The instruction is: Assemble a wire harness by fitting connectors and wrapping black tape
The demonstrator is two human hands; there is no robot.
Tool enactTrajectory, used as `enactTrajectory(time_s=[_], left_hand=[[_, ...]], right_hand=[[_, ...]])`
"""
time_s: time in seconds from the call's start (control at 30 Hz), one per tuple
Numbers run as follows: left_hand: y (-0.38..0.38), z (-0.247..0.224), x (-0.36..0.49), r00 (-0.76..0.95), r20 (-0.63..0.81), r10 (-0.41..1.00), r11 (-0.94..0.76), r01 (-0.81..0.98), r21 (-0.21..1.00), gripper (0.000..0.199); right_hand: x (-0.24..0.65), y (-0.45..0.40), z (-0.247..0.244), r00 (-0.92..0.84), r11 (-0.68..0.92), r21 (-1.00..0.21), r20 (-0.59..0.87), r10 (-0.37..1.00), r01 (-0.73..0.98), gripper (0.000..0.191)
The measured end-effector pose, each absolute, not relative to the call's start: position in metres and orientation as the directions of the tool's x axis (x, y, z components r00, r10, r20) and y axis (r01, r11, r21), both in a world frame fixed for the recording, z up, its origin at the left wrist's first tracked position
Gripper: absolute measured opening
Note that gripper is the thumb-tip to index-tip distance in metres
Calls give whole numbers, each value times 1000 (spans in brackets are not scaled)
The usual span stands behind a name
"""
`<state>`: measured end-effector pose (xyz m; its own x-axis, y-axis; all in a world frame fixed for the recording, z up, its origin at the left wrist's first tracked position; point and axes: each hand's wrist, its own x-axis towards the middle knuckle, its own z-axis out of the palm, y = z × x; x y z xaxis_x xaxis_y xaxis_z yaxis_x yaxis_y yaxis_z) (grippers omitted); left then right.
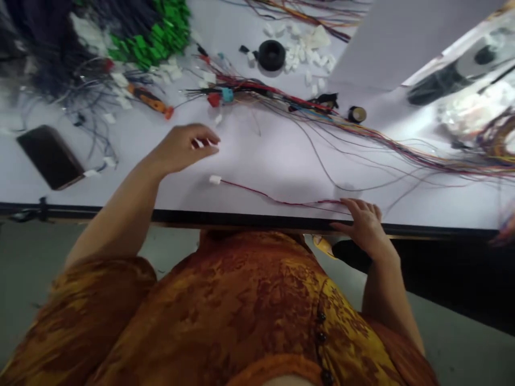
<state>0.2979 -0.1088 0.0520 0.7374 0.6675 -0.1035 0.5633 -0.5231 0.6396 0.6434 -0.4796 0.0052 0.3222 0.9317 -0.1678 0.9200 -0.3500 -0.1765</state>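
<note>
A thin red-and-dark wire (277, 201) with a white connector (215, 179) at its left end lies along the front of the table. My right hand (364, 222) is at the table's edge over the wire's right end, index fingertip touching it. Its thumb and fingers are apart, the fingers resting on the tabletop. My left hand (183, 147) hovers above and left of the white connector, fingers loosely curved and apart, with nothing between them. Beyond it are a red connector (213, 99) and a blue connector (227, 95) by a long wire bundle (298, 102).
Orange-and-black snips (148, 99), a dark phone (51, 156) and green connectors (156, 40) on dark wires lie left. Black tape (271, 55), white connectors (301, 51) and a small roll (357, 114) sit farther back. Another person's blurred hand (507, 230) shows at the right edge.
</note>
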Motion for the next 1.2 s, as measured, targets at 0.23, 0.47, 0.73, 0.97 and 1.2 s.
enactTrajectory(time_s=[0.23,0.47,0.73,0.97,1.2], left_hand=[[-160,-2,254,814,-149,562,-646,544,535,24],[-179,22,241,728,-404,554,-92,535,840,32],[-173,11,245,569,-493,658,-491,821,292,35],[-177,26,251,511,-636,578,-529,828,185,42],[-180,32,247,477,-687,548,-469,855,220,44]], right_hand=[[573,-393,2,128,-185,-307,-194,973,934,18],[607,-414,27,98,-476,-680,-516,851,558,27],[681,-431,20,489,-532,-426,-215,845,732,24],[685,-272,20,362,-276,-459,110,926,845,27],[690,-125,6,271,-262,-233,8,963,937,20]])
